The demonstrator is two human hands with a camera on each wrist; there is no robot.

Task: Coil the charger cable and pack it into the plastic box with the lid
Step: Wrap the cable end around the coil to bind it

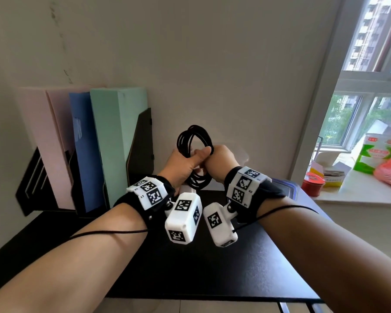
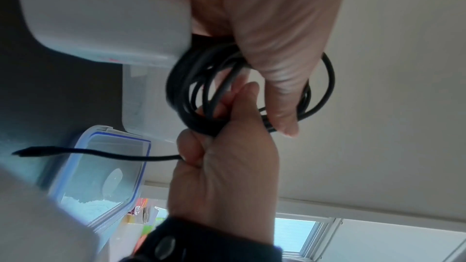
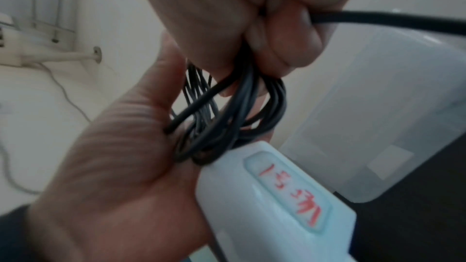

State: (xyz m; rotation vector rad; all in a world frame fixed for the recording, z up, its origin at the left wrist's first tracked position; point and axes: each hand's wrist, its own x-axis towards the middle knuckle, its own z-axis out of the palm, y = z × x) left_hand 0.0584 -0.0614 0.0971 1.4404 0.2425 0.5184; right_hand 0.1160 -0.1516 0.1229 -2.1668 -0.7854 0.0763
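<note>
Both hands hold the black charger cable up above the black table, wound into a coil of several loops. My left hand grips the coil with its thumb across it, and the white charger brick lies against its palm. My right hand is a fist closed round the strands. The free end with its plug sticks out of that fist. The clear plastic box stands just behind the hands, its blue-rimmed lid lying beside it.
Coloured file folders stand in a black holder at the back left, against the wall. To the right, a windowsill holds a red tin, a green carton and a red bag. The lid lies near the table's right edge.
</note>
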